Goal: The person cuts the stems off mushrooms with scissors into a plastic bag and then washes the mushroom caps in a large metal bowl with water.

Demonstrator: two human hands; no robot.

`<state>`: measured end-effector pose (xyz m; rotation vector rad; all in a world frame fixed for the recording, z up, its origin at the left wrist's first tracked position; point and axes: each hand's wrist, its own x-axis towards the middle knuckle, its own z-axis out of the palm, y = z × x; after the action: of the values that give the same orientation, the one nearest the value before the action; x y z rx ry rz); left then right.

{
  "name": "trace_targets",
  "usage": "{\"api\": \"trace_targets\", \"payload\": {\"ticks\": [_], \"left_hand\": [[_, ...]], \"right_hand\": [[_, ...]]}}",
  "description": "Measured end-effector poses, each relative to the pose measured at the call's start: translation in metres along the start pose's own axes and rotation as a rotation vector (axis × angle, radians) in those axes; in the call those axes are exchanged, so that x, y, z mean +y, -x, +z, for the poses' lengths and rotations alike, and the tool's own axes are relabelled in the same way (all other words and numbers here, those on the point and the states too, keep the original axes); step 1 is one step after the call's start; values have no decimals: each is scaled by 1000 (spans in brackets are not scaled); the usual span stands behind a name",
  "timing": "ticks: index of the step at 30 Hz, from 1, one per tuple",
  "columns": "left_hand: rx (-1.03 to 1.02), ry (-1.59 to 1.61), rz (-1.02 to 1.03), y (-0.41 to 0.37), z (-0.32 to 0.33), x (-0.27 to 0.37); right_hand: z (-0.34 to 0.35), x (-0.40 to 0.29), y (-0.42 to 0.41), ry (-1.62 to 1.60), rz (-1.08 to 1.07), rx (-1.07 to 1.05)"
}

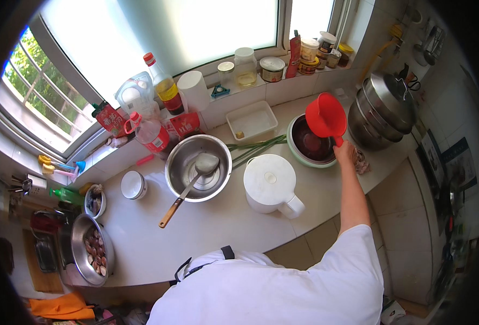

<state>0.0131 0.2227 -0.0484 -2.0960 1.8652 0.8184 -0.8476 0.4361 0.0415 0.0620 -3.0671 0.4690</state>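
My right hand point(346, 152) grips the short handle of a red plastic water scoop point(324, 113) at the right of the counter. The scoop is over a dark red basin point(311, 148), which sits inside a pale green one point(294, 148); whether it touches the rim I cannot tell. A crumpled cloth point(361, 161) lies just beyond my wrist. Left of the basins stands a white lidded jug point(269, 178), its handle towards me. A steel bowl point(172, 172) farther left holds a ladle point(190, 187) with a wooden handle. My left hand is out of view.
Stacked steel steamer pots point(379, 111) stand at the right. Green onion stalks point(259, 149) lie behind the jug, near a shallow white tray point(252, 120). Bottles and jars point(245, 69) line the windowsill. At the left are a white bowl point(133, 185) and a steel basin point(108, 248) of mushroom-like pieces.
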Motion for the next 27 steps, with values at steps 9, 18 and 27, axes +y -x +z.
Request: {"api": "trace_targets", "payload": {"ticks": [9, 18, 27], "left_hand": [[-109, 134, -70, 7, 2, -11], [-248, 351, -100, -1, 17, -43], [-188, 702, 50, -2, -62, 112]], "right_hand": [[26, -10, -4, 100, 153, 53], [33, 3, -27, 134, 130, 24], [19, 50, -72, -293, 213, -194]]}}
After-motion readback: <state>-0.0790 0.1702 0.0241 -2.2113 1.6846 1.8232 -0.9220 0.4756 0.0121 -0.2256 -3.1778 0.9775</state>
